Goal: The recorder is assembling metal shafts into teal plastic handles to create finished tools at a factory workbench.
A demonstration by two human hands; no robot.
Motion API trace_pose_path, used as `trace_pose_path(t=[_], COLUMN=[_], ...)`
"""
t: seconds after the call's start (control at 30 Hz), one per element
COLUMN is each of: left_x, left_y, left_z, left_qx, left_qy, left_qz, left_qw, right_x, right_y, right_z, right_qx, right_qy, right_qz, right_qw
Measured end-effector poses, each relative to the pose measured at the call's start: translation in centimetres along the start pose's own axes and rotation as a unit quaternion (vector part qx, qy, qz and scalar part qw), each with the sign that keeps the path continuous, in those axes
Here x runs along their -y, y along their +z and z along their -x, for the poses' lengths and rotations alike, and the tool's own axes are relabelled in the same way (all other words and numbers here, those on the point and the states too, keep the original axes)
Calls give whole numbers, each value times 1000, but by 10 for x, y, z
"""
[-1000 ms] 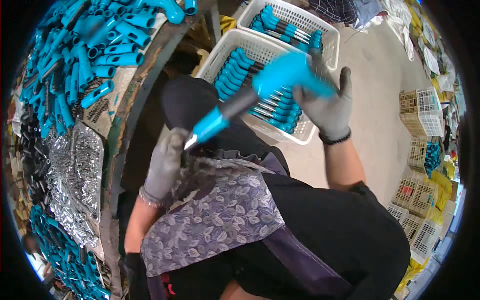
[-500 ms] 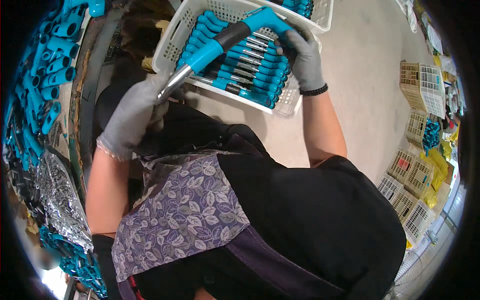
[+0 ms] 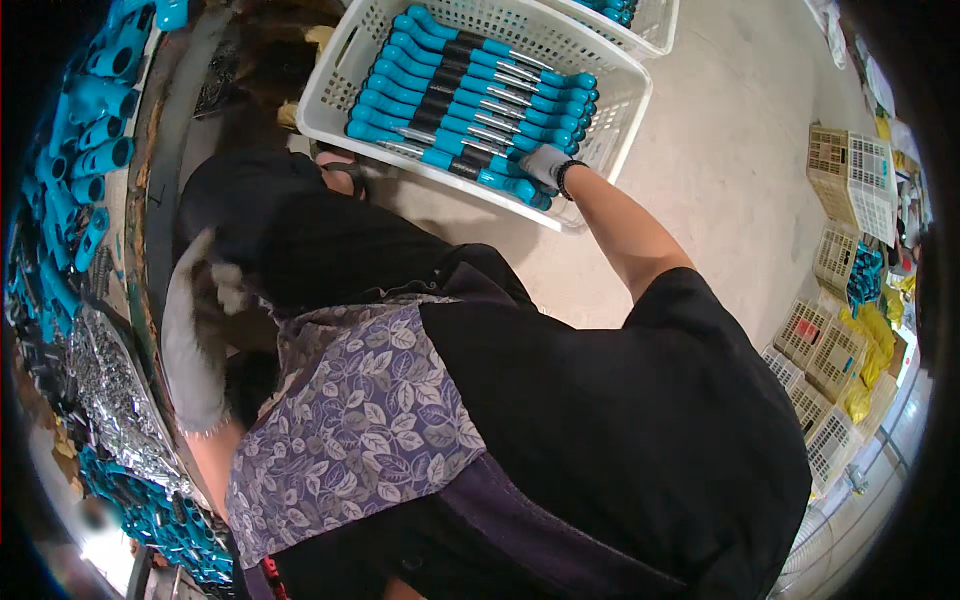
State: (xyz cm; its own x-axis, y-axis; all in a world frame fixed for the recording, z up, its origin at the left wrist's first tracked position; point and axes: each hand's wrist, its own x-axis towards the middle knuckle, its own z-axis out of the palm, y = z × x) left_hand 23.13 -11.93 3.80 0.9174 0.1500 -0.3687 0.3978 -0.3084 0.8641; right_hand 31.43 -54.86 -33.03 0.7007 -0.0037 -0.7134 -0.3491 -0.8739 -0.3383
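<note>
My gloved right hand (image 3: 547, 165) reaches down into a white plastic crate (image 3: 630, 130), its fingers closed around the curved end of a turquoise tube handle (image 3: 500, 165) in the lower part of the rows. The fingertips are partly hidden among the parts. Similar tube handles (image 3: 440, 75), turquoise with black sleeves and silver metal sections, lie side by side in the crate. My gloved left hand (image 3: 200, 320) is by my lap at the left, slightly blurred, its fingers apart and nothing visible in them.
Along the left runs a workbench edge (image 3: 150, 200), heaped with turquoise tube fittings (image 3: 95, 130) and shiny metal pieces (image 3: 125, 390). A second white crate (image 3: 655, 30) adjoins the first at the top. Several pale crates (image 3: 850, 180) and yellow bags (image 3: 875, 345) stand at the right.
The tube handle held between both hands has gone down into the crate with my right hand. My left hand has let go and drawn back toward my lap.
</note>
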Motion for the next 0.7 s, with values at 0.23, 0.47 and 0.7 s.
trace_pose_path(t=[0.23,0.47,0.7], left_x=[66,126,171], left_y=[-74,-113,-140], left_z=[97,169,216], left_qx=[-141,-174,-220], left_qy=[-59,-17,35], left_qz=[246,327,374], left_qw=[957,929,900], right_x=[69,33,407], right_y=[7,27,-61], right_z=[15,-19,238], right_qx=[28,35,-234], right_qy=[-45,17,-544], right_qz=[299,341,-64], right_qw=[953,939,803])
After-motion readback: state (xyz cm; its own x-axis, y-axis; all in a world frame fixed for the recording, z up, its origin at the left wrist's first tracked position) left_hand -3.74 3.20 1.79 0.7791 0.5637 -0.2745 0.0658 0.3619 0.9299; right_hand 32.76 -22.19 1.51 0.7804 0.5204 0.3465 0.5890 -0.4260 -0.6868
